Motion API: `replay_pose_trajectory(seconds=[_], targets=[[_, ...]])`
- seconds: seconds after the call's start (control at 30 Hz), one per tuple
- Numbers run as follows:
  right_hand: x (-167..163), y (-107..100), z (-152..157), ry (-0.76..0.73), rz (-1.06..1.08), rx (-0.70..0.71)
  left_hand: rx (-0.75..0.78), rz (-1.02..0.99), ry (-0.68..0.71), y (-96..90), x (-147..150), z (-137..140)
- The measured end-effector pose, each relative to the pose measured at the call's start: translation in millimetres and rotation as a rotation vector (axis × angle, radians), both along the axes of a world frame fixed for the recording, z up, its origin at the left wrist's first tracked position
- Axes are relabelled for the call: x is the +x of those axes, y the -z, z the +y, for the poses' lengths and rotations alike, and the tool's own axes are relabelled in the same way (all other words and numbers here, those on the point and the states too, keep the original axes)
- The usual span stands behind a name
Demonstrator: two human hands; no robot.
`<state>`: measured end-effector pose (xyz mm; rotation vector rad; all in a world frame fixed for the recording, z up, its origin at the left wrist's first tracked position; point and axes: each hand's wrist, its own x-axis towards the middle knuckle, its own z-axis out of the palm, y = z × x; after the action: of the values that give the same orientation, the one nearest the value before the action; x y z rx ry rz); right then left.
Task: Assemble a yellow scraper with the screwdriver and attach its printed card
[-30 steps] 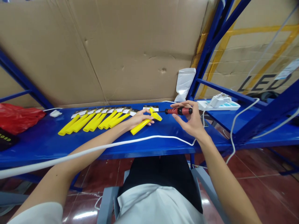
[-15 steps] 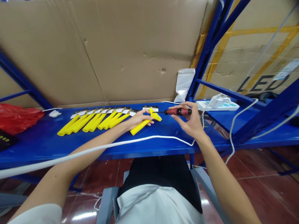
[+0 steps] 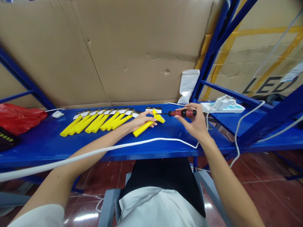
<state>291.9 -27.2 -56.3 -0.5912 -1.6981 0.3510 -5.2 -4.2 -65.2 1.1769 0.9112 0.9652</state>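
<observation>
My left hand (image 3: 145, 119) is closed around a yellow-handled scraper (image 3: 143, 128), which it holds tilted just above or on the blue shelf top. In my right hand (image 3: 195, 123) is a red and black screwdriver (image 3: 182, 113), held level with its shaft pointing left. The shaft's tip meets the scraper's head, though the exact contact point is too small to make out. To the left lies a row of several similar yellow scrapers (image 3: 94, 123), their dark and white labelled ends toward the back.
A white cable (image 3: 132, 143) crosses in front of both hands. A white power strip (image 3: 233, 108) sits right, beside a blue post (image 3: 214, 47). A white packet (image 3: 188, 83) leans against the cardboard (image 3: 132, 63). Far left lies a red plastic bag (image 3: 21, 118).
The whole view has shifted slightly. Both hands keep their hold on the scraper and the screwdriver, with almost no other visible movement.
</observation>
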Motion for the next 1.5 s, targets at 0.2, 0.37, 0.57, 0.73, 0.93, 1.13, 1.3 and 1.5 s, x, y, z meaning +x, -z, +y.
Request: replay_pose_trajectory(seconds=[0.2, 0.37, 0.57, 0.73, 0.93, 1.13, 1.3, 1.5], targets=[[-1.9, -2.3, -4.4, -0.187, 0.013, -0.026, -0.013, 0.008, -0.021, -1.1, 0.0, -0.7], [-0.6, -3.4, -6.4, 0.055, -0.048, 0.074, 0.007, 0.003, -0.006, 0.0, 0.7, -1.3], [-1.4, -1.2, -7.1, -0.010, -0.041, 0.066, 0.011, 0.015, -0.007, 0.0, 0.7, -0.9], [-2.5, -1.0, -9.6, -0.022, -0.052, 0.057, 0.000, 0.015, -0.003, -2.1, 0.8, -2.5], [-0.9, -1.3, -7.0, 0.139, -0.054, 0.106, 0.014, 0.008, -0.010, -1.1, 1.9, -2.4], [-4.8, -2.3, -10.6, -0.067, -0.020, 0.061, 0.015, 0.013, -0.001, -1.0, 0.9, -1.6], [-3.8, -2.4, -9.9, 0.063, -0.041, 0.105, 0.029, 0.008, 0.002, 1.0, 0.9, -0.4], [-4.1, -0.9, -5.3, 0.014, 0.001, 0.123, 0.042, 0.012, 0.015, 2.1, 1.5, -0.3]])
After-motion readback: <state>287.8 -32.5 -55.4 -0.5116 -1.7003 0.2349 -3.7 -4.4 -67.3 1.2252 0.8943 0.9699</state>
